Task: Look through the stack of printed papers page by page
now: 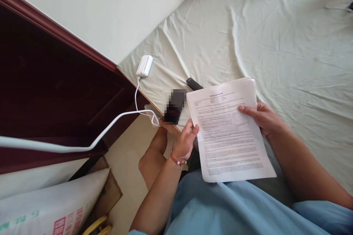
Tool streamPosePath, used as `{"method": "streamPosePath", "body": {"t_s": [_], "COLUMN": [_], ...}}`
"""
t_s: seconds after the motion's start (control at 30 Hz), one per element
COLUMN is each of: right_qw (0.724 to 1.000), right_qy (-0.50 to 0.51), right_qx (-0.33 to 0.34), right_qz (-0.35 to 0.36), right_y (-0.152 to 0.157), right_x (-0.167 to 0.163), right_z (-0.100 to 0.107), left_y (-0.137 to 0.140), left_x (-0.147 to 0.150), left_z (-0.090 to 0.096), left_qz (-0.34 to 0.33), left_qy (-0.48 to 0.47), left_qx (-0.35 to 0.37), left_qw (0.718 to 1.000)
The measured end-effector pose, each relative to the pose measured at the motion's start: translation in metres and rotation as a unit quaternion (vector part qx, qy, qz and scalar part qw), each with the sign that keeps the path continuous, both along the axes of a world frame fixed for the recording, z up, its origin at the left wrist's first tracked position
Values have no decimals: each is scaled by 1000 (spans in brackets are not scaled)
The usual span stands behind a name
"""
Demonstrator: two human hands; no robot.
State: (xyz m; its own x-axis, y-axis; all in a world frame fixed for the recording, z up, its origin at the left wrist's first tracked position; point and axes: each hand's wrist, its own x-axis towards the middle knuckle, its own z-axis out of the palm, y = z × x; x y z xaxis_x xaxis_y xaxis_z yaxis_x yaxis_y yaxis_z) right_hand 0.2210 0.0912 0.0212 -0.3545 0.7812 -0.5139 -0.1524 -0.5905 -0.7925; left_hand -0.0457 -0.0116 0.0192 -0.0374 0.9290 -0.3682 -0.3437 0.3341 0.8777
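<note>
Both my hands hold a stack of printed white paper sheets point(228, 132) above my lap. My left hand point(186, 139), with a red bead bracelet on the wrist, grips the left edge. On the right edge, my right hand point(261, 117) has its thumb laid across the page. Just beyond the sheets' top left corner, a black stapler-like object point(193, 84) lies on the bed. A dark phone point(174, 106) rests at the mattress edge, close to my left hand.
A pale green bed sheet point(275, 44) covers the mattress ahead. A white power bank point(144, 65) with a white cable point(82, 147) sits at the bed corner. Dark wooden furniture point(49, 88) stands left; a printed sack point(49, 209) and cardboard lie on the floor.
</note>
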Motion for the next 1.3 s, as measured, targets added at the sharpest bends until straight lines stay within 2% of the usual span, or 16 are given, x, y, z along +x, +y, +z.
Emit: {"method": "streamPosePath", "body": {"t_s": [0.1,0.17,0.2,0.27,0.3,0.37,0.4,0.43,0.5,0.57,0.63,0.7,0.83,0.93,1.03,1.3], "right_qw": [1000,999,997,977,947,842,790,751,709,680,656,649,642,634,628,576], "right_qy": [-12,-31,-51,-137,-204,-350,-392,-414,-417,-420,-427,-446,-464,-455,-454,-458], "right_qx": [-8,8,41,164,249,401,463,511,567,579,554,512,496,499,500,544], "right_qz": [21,32,32,6,-22,-87,-89,-61,50,161,284,343,356,376,387,403], "right_y": [-5,-5,-3,5,12,27,34,41,52,57,60,60,61,60,61,62], "right_x": [-1,0,1,5,6,5,1,-5,-22,-41,-58,-68,-76,-81,-84,-90], "right_z": [4,3,1,-2,-2,3,8,15,30,44,52,56,57,59,61,61], "left_y": [22,33,36,39,39,38,38,37,35,34,32,32,34,37,40,42], "left_x": [6,13,16,22,25,28,30,31,33,34,35,36,39,43,46,47], "left_z": [4,1,-1,-7,-10,-14,-15,-16,-16,-16,-17,-17,-17,-16,-17,-22], "left_qz": [56,77,80,79,75,62,55,47,29,16,9,7,39,74,60,42], "left_qy": [-57,-58,-49,-21,-6,21,31,40,51,59,62,51,22,47,60,18], "left_qx": [-4,0,4,16,21,29,32,34,33,25,10,-3,-8,-8,0,6], "left_qw": [997,995,996,997,997,997,997,998,998,998,998,999,999,996,996,999]}}
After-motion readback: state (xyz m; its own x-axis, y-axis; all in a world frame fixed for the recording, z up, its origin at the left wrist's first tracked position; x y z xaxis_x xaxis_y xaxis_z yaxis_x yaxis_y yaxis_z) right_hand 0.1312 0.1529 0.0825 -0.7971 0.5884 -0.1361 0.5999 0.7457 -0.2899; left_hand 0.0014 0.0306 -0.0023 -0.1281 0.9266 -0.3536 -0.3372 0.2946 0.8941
